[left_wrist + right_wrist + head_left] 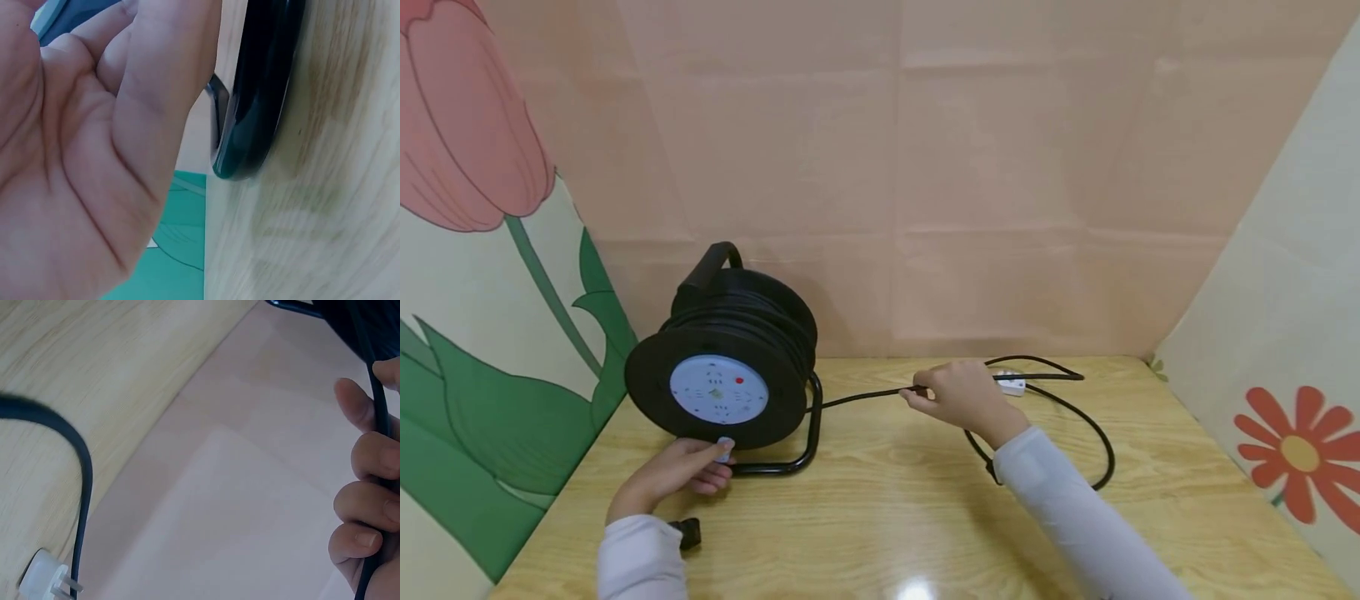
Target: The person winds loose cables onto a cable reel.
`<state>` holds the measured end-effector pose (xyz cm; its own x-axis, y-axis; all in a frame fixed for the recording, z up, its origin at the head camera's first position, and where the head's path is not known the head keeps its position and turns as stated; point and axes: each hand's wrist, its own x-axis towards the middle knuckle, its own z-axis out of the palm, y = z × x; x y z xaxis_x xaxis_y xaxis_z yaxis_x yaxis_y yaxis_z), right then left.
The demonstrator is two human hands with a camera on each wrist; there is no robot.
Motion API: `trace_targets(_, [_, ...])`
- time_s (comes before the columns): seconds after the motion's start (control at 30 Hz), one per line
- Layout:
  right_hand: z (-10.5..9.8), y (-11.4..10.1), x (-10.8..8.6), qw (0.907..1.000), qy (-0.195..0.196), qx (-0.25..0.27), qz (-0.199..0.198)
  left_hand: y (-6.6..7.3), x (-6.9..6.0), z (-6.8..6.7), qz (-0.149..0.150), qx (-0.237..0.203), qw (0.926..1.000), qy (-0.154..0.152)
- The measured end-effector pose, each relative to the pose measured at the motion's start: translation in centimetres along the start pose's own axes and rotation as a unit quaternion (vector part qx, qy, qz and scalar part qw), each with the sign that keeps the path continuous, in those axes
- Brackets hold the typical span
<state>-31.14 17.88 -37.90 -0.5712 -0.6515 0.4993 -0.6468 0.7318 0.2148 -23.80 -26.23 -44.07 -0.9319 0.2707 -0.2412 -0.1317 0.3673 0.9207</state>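
Observation:
A black cable reel point(715, 392) stands on its tubular frame at the left of the table, its pale round socket panel facing me. At the reel's lower rim my left hand point(681, 471) holds a small pale blue knob point(725, 450) between thumb and fingers. The left wrist view shows mostly the palm beside the black frame tube point(259, 94); the knob is hidden there. To the right of the reel, my right hand point(962, 396) grips the black cable point(865, 396), fingers curled round it in the right wrist view. Cable runs straight from reel to hand.
Beyond my right hand the loose cable lies in loops on the wooden table point(865, 533). A white plug point(1011, 387) with metal pins point(65, 587) lies among them. A small black object point(688, 532) shows beside my left sleeve. Covered walls stand behind and on both sides.

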Motion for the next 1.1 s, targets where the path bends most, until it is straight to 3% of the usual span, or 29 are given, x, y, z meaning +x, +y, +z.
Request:
trace_targets(0.3, [0.1, -1.0, 0.6, 0.9978, 0.059, -0.02, 0.021, -0.1, -0.7, -0.6, -0.024, 0.018, 0.9975, 0.065])
trace_targets(0.5, [0.6, -1.5, 1.1, 0.9982, 0.051, 0.007, 0.032, 0.1, -1.2, -0.8, -0.039, 0.028, 0.9918, 0.118])
trace_targets(0.6, [1.0, -1.7, 1.2, 0.9974, 0.061, -0.004, 0.039, -0.1, -1.3, -1.0, -0.037, 0.026, 0.9897, 0.136])
trace_targets(0.87, [1.8, -2.7, 1.8, 0.9863, 0.125, -0.023, 0.105, -0.3, -1.7, -1.6, -0.027, 0.031, 0.9847, 0.169])
trace_targets(0.97, [2.2, -3.2, 1.8, 0.9854, 0.118, -0.003, 0.123, -0.6, -1.8, -1.8, -0.023, 0.024, 0.9842, 0.174])
trace_targets(1.1, [2.8, -3.5, 1.6, 0.988, 0.076, 0.036, 0.129, -0.7, -2.0, -2.1, -0.018, 0.021, 0.9822, 0.186])
